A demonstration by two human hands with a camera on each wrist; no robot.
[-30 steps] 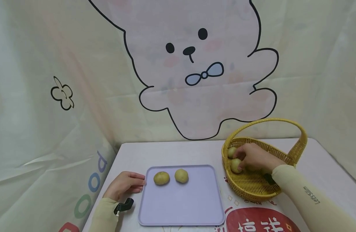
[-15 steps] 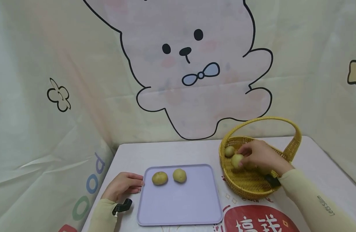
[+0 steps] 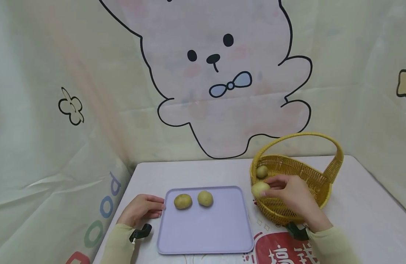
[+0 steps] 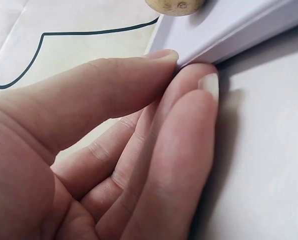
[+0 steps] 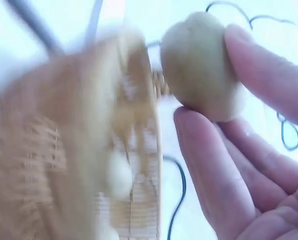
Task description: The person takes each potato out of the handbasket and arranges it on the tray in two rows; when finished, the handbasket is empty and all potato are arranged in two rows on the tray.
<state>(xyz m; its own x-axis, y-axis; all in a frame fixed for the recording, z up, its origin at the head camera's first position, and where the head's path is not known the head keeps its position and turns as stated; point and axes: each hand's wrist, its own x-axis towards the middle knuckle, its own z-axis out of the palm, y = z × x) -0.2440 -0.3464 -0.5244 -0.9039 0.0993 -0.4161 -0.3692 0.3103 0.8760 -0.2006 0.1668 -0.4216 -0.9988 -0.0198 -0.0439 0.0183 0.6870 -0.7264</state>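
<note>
My right hand (image 3: 293, 192) pinches a pale yellow potato (image 3: 260, 190) between thumb and fingertips, over the left rim of a yellow wicker basket (image 3: 282, 220). The right wrist view shows this potato (image 5: 201, 67) up beside the blurred basket wall. Another potato (image 3: 261, 171) lies in the basket's far left end; my hand hides part of the inside. On the lilac tray (image 3: 206, 231), two potatoes sit side by side near the far edge, one oval (image 3: 182, 201), one rounder (image 3: 205, 198). At the tray's left edge my left hand (image 3: 141, 209) pinches the rim with thumb and fingers.
The basket's tall handle (image 3: 302, 135) arches over it at the back right of the white table (image 3: 196, 174). A red printed patch (image 3: 272, 245) lies on the cloth right of the tray. A curtain with a cartoon bear (image 3: 219, 121) hangs behind the table.
My right hand has lifted the potato from inside the basket and carried it toward the left rim and nearer to me. The left hand has stayed at the tray's edge.
</note>
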